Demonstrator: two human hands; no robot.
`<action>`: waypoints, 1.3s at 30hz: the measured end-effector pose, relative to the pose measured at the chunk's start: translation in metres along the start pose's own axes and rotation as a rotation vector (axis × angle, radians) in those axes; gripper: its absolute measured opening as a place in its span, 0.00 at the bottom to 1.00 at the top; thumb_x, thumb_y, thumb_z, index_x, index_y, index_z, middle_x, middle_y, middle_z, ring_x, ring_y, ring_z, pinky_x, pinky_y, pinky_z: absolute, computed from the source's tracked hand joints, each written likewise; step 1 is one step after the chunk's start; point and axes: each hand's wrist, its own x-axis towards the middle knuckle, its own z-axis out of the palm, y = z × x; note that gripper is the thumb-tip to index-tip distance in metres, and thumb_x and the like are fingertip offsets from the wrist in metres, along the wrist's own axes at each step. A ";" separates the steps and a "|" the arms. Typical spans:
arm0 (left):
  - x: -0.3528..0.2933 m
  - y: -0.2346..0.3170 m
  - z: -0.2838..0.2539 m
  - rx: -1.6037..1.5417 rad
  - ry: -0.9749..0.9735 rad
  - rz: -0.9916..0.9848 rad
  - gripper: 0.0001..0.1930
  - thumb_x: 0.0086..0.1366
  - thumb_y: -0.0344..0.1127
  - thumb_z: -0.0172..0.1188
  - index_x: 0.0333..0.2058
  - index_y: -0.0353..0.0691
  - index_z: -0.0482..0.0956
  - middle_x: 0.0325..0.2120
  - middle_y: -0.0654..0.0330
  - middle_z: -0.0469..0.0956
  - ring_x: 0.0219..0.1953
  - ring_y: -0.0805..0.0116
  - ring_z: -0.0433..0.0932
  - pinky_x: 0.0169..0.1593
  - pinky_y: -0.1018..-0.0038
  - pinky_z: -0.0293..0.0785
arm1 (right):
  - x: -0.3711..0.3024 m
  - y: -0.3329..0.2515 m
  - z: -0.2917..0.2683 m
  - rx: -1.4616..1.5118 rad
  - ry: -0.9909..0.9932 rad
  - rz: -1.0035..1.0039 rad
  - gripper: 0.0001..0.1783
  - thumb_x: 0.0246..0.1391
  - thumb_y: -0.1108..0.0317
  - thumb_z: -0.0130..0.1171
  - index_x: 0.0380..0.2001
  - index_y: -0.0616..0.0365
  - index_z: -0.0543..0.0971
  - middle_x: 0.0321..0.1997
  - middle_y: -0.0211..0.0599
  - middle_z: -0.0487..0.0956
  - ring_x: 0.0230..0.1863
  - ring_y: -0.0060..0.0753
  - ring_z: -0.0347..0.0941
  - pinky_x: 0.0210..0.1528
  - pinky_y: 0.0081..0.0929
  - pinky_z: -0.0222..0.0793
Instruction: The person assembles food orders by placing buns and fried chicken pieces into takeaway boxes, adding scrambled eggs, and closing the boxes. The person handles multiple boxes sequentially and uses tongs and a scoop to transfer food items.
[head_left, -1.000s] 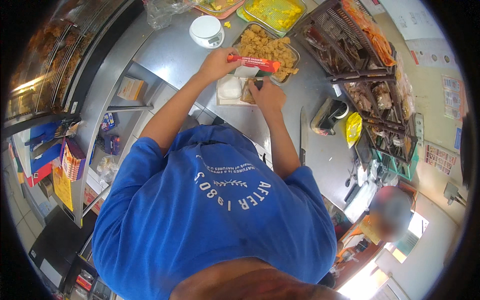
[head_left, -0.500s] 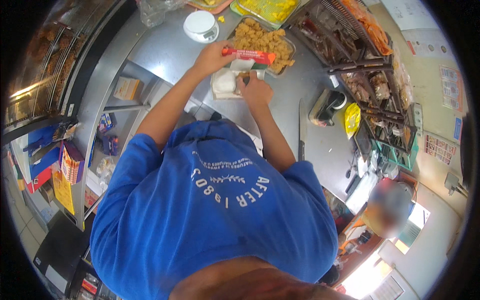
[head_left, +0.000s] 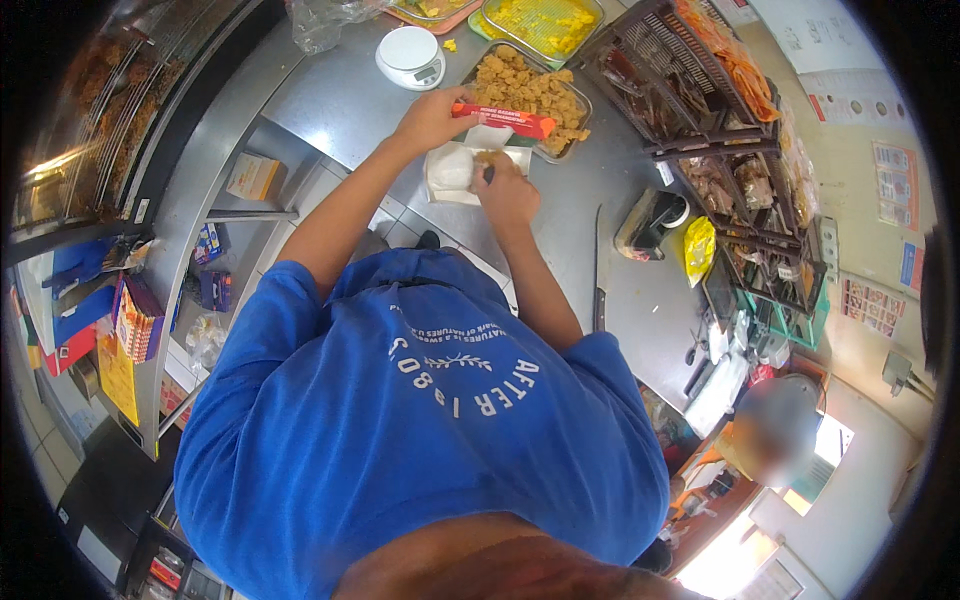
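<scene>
1. Right now your left hand (head_left: 428, 118) sits at about 12 o'clock from your chest, fingers curled around one end of a red box (head_left: 503, 120), which it holds just above the counter (head_left: 330, 90).
2. Your right hand (head_left: 505, 192) is just at 4 o'clock from the left one, fingers bunched and pinching a small fried piece at the edge of the white bag (head_left: 455, 168).
3. That bag lies on the counter between your two hands, directly under the red box, and your right fingertips touch it.
4. Beyond the box, at 1 o'clock, a metal tray (head_left: 478, 62) of fried nuggets sits on the counter, its near rim beside the box.
5. At 11 o'clock from your left hand, a white scale (head_left: 410, 55) stands apart.
6. Farther back at 12 o'clock, a second tray (head_left: 592, 20) holds yellow food.
7. At 3 o'clock from your right hand, a knife (head_left: 598, 270) lies along the counter, with a tape dispenser (head_left: 650, 222) just beyond it.
8. Dark wire baskets (head_left: 700, 110) of packets stand at 2 o'clock.
</scene>
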 end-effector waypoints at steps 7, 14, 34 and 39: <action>-0.021 0.000 0.000 -0.088 0.123 0.031 0.29 0.52 0.46 0.67 0.49 0.37 0.71 0.38 0.49 0.78 0.41 0.54 0.78 0.43 0.65 0.73 | 0.000 0.010 -0.026 0.039 -0.204 0.088 0.27 0.50 0.38 0.53 0.43 0.46 0.75 0.30 0.45 0.81 0.33 0.49 0.79 0.35 0.42 0.73; -0.098 -0.033 -0.041 -0.200 0.213 -0.105 0.31 0.54 0.49 0.67 0.51 0.37 0.70 0.37 0.55 0.77 0.38 0.66 0.76 0.43 0.71 0.73 | -0.026 0.098 -0.051 0.472 0.305 0.279 0.26 0.52 0.44 0.58 0.40 0.57 0.79 0.35 0.45 0.82 0.37 0.43 0.79 0.41 0.35 0.71; -0.217 -0.180 -0.056 0.136 -0.432 -0.640 0.28 0.62 0.59 0.52 0.33 0.34 0.81 0.25 0.53 0.81 0.32 0.62 0.79 0.39 0.66 0.73 | 0.134 0.036 -0.121 0.696 0.185 -0.203 0.22 0.53 0.62 0.61 0.49 0.63 0.74 0.47 0.49 0.77 0.45 0.45 0.74 0.49 0.34 0.68; -0.151 -0.122 -0.103 -0.391 -0.041 -0.292 0.21 0.64 0.53 0.55 0.27 0.38 0.77 0.21 0.62 0.76 0.25 0.74 0.73 0.31 0.73 0.70 | 0.222 -0.047 -0.100 0.503 -0.261 -0.539 0.24 0.52 0.58 0.61 0.48 0.64 0.74 0.39 0.51 0.79 0.43 0.45 0.76 0.47 0.34 0.69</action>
